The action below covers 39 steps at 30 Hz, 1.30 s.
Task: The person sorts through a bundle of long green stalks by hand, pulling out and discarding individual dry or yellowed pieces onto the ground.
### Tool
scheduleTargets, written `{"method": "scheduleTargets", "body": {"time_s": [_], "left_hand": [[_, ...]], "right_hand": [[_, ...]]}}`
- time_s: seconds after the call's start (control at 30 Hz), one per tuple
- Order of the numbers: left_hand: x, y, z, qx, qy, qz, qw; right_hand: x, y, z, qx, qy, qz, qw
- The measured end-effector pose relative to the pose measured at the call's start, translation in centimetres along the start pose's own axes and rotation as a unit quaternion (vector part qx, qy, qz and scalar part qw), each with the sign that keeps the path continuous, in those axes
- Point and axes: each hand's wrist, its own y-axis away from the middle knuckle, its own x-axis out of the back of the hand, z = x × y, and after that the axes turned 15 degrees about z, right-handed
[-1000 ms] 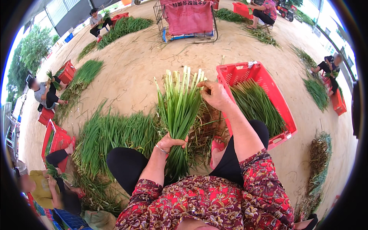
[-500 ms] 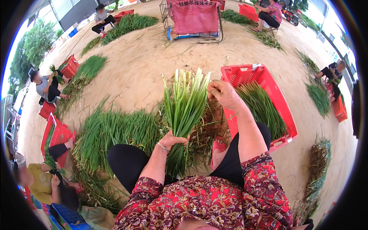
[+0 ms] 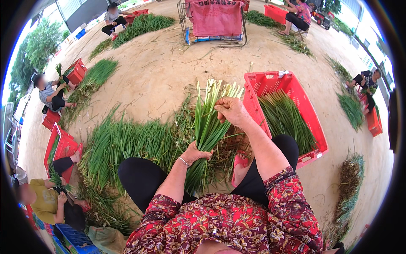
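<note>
My left hand (image 3: pixel 195 153) is wrapped round the lower part of a bunch of long green chives (image 3: pixel 205 125). Pale stalk ends point up and away from me, while the dark leaf tips hang down between my knees. Over the right side of the bunch, my right hand (image 3: pixel 233 111) is closed in a pinch near the pale stalks; what its fingertips hold, if anything, is too small to make out. A red plastic crate (image 3: pixel 252 101) on my right holds more chives (image 3: pixel 287 120), laid lengthwise.
A wide heap of loose chives (image 3: pixel 127 146) lies on the ground to my left. Brownish trimmings (image 3: pixel 230 148) are under the bunch. Ahead stands a wire-frame cart with a pink cloth (image 3: pixel 213 19). Several seated people with red crates and green piles surround me.
The bunch has tilted and shifted to the right in my left hand. My right hand has come slightly left and down, from beside the stalks to over their right side.
</note>
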Motion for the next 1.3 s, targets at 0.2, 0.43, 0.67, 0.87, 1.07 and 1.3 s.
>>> {"method": "scheduleTargets", "body": {"time_s": [0.2, 0.43, 0.67, 0.87, 1.07, 1.3], "left_hand": [[-0.5, 1.1, 0.7, 0.023, 0.047, -0.019, 0.998], [0.2, 0.7, 0.5, 0.034, 0.091, -0.02, 0.995], [0.3, -0.1, -0.3, 0.02, 0.052, 0.011, 0.998], [0.7, -1.2, -1.4, 0.006, 0.032, 0.053, 0.998], [0.7, -0.9, -1.4, -0.005, 0.032, 0.036, 0.999], [-0.2, 0.6, 0.2, 0.002, 0.03, -0.03, 0.999]], "right_hand": [[0.9, 0.0, -0.4, -0.01, -0.056, -0.01, 0.998], [3.3, 0.2, -3.4, -0.097, -0.51, -0.156, 0.84], [6.2, 0.5, -5.5, 0.051, -0.674, -0.177, 0.715], [5.8, 1.0, -6.1, -0.056, -0.432, 0.042, 0.899], [1.9, -0.7, -1.9, -0.069, -0.155, 0.09, 0.981], [1.5, -1.9, 1.5, -0.004, 0.001, 0.045, 0.999]]}}
